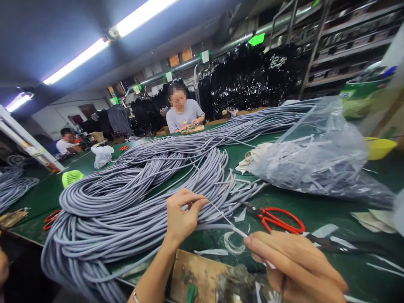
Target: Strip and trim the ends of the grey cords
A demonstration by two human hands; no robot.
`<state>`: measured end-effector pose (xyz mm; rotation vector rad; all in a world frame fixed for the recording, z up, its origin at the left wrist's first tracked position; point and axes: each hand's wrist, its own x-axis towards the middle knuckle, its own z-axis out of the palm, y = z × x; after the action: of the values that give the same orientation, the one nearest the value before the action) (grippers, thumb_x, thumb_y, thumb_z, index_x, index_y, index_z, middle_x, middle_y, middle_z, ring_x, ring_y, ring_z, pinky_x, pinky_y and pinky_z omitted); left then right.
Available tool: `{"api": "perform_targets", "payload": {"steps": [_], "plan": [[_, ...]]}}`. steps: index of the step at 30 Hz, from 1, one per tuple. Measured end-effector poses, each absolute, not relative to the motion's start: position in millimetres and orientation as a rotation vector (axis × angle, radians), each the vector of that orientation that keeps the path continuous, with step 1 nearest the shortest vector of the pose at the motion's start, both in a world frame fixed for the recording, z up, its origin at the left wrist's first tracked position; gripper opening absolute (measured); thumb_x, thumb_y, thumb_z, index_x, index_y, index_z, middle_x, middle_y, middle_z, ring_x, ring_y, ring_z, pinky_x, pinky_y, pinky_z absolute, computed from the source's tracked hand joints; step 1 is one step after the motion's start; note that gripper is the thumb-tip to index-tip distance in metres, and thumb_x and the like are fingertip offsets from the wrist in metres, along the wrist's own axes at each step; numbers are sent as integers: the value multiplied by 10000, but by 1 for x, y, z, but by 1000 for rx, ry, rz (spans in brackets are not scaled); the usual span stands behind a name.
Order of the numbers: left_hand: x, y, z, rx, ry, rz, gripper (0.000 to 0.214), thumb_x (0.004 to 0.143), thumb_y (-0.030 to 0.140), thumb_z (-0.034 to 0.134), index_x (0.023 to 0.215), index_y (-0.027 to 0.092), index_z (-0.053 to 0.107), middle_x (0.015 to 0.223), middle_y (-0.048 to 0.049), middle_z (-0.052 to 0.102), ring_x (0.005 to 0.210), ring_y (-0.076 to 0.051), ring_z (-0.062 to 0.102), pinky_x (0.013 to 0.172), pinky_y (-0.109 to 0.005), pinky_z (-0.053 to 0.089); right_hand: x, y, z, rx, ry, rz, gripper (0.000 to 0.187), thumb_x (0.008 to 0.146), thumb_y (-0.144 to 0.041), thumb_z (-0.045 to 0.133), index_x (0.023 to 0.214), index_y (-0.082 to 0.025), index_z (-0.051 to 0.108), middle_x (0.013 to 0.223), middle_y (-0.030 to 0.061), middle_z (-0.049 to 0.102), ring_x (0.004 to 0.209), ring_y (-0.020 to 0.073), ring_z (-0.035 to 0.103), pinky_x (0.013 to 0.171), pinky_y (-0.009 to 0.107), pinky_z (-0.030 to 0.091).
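Low at six o'clock of the view, a thin white strand (pixel 224 219) runs taut between the person's two hands, just above the green table (pixel 315 212). The left hand (pixel 181 215) pinches its upper end between thumb and forefinger. The right hand (pixel 296 265), at five o'clock, has its fingertips closed on the lower end. The hands are apart, joined only by the strand.

At three o'clock from the strand, red-handled scissors (pixel 279 219) lie flat on the table. Below the hands, at six o'clock, a worn wooden board (pixel 202 271) lies at the table's near edge. Touching the left hand's far side and spreading to nine o'clock is a great coil of grey cables (pixel 120 202), its tails running off toward one o'clock. At two o'clock a clear plastic bag (pixel 318 155) holds white scraps. At nine o'clock, beyond the coil, lies a green basket (pixel 72 177). Far across the table at twelve o'clock, a co-worker (pixel 183 113) in a grey shirt sits with both hands on a board.
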<state>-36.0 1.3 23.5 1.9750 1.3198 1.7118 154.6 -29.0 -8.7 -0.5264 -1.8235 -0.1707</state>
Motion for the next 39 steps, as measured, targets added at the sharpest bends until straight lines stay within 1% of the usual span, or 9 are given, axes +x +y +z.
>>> {"api": "perform_targets", "payload": {"steps": [5,12,18,22,25,27,29,31,39], "plan": [[-50,7,30,1709,1478,1749,135,736,251,612,663,159,678,622,-13,589,566,-114,528,457,-174,373,153,-33,-15,-623,-1748,-99,281,865,-128,438,960,-297,641,711,-15,687,587,126,632,576,260,470],[-25,-3,21,1788,1250,964,381,840,381,466,657,124,681,547,-30,580,493,-124,523,476,-211,404,142,-20,-7,-862,-1617,313,120,809,-254,556,818,-250,676,676,-1,678,517,135,617,478,211,490],[-4,-10,7,1957,1242,1537,143,763,289,638,729,151,657,723,-49,636,698,-164,575,661,-256,462,140,-12,-2,-912,-1521,733,269,813,-401,520,757,-180,662,662,23,663,556,141,632,508,173,504],[-5,-12,9,1954,936,1289,382,767,479,608,970,159,660,885,-87,665,815,-194,609,757,-297,488,142,-11,3,-906,-1475,708,288,808,-409,520,703,-177,657,592,13,636,532,134,618,519,167,503],[-9,-13,11,2192,931,1239,698,577,582,712,1129,169,604,1036,-123,633,939,-247,586,835,-356,478,145,-11,4,-944,-1429,677,284,802,-398,522,680,-173,647,546,10,617,492,131,605,486,167,494],[-11,-14,10,2405,968,1266,604,622,494,734,1130,191,612,1001,-115,651,891,-234,602,789,-342,493,146,-10,4,-972,-1401,675,278,789,-400,531,677,-170,641,548,16,623,496,139,610,483,174,498],[-13,-14,8,2490,1024,1335,248,789,303,630,1013,207,674,825,-80,691,710,-181,624,653,-280,503,147,-9,4,-993,-1376,679,273,777,-406,538,682,-169,635,542,18,624,490,144,608,478,183,499],[-12,-16,7,2422,1113,1414,188,829,156,536,863,206,715,671,-48,688,560,-144,603,550,-238,479,147,-7,5,-1015,-1354,683,287,771,-424,536,670,-171,626,519,14,612,453,140,585,458,192,491],[-11,-13,15,1573,1227,1661,123,692,246,656,645,156,725,454,-6,591,346,-98,488,337,-180,390,147,-4,7,-1071,-1303,703,431,775,-536,500,554,-176,585,479,13,568,407,115,502,409,205,427]]}}
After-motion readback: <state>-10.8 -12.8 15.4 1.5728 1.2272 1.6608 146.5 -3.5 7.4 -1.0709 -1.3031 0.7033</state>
